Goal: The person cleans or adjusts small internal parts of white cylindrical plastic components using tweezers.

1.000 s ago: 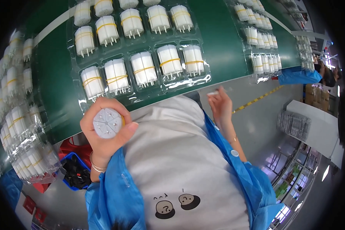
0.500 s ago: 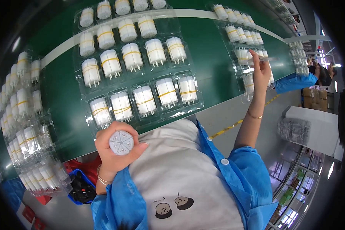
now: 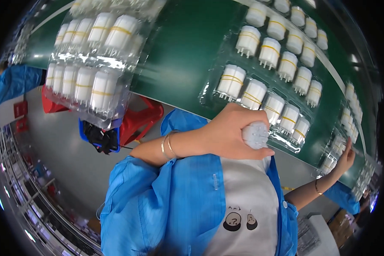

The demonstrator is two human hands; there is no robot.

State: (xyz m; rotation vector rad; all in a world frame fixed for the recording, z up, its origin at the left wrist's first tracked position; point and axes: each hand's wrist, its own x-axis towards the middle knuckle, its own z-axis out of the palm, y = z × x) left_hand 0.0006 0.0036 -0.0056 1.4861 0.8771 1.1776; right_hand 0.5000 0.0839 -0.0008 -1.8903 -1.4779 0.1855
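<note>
My left hand (image 3: 226, 132) is closed around a round white bundle (image 3: 256, 135), its segmented end facing up, just in front of the table edge. Behind that hand lies a clear plastic tray (image 3: 209, 91) with rows of white bundles (image 3: 231, 81), each with a yellow band and several short prongs. Far to the right, my right hand (image 3: 347, 159) is raised beside another tray of white bundles (image 3: 328, 164). One finger points upward there and I see nothing held, though part of the hand is turned away.
Stacked clear trays of banded white bundles (image 3: 102, 91) stand at the left end of the green table (image 3: 175, 51). Below them are a red stool (image 3: 143, 121) and a blue bin (image 3: 87, 136) with dark contents. Another person's blue sleeve (image 3: 19, 81) shows at far left.
The view has swung left, so the trays appear further right and the left stack looks closer. My left hand still grips the bundle; my right hand remains out to the right.
</note>
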